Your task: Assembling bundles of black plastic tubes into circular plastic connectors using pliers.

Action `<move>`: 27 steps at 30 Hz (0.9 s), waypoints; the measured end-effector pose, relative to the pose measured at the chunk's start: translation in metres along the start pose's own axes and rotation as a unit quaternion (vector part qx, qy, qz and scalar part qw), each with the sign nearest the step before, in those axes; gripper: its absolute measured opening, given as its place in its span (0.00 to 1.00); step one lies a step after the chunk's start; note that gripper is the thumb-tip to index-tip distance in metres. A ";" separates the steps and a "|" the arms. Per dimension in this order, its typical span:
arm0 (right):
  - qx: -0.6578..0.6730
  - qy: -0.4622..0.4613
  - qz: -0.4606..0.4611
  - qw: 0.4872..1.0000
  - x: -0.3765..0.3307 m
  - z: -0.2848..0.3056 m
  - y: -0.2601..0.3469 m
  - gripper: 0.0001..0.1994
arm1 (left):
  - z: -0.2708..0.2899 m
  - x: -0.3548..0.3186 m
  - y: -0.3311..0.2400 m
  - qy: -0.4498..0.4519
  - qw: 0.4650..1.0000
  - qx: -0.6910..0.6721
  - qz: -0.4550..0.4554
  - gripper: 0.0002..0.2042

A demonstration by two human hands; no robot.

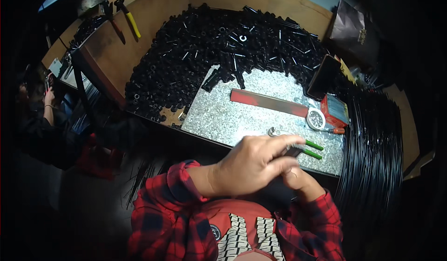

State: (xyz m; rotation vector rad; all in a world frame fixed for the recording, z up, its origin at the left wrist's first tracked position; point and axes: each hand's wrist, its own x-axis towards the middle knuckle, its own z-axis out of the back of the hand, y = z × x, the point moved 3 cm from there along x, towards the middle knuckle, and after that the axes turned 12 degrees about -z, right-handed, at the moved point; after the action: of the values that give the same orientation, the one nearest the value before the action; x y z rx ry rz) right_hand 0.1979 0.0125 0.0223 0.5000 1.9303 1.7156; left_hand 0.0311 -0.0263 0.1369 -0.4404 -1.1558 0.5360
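My left hand (pixel 249 165) reaches across in front of my body, index finger stretched forward and thumb below it. Between them sits a small dark thing (pixel 293 152), blurred and partly covered. My right hand (pixel 299 179) is just right of and under the left one; its thumb is bent and most of its fingers are hidden. Beyond the fingertips a pair of green tool handles (pixel 314 150) lies on the speckled board (pixel 209 117). A silver metal tool end (pixel 274 131) shows past my left knuckles; I cannot tell whether it belongs to those handles.
A large heap of black tubular parts (pixel 200 42) fills the wooden-walled bench. On the board are a red and grey bar (pixel 267 103), a white round container (pixel 315 118) and a red box (pixel 334 110). Black rods (pixel 372 144) hang at right. Another person's hand (pixel 49 96) shows far left.
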 end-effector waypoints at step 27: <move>-0.092 -0.245 -0.049 0.964 0.044 -0.002 -0.014 0.09 | 0.138 -0.023 0.269 -0.052 0.827 0.445 0.338 0.27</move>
State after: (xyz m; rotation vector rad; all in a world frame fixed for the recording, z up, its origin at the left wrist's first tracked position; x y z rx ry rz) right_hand 0.1626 0.0345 0.0034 0.6716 1.4091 1.5122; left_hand -0.1506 0.1806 0.0108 0.0251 -0.6969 1.6487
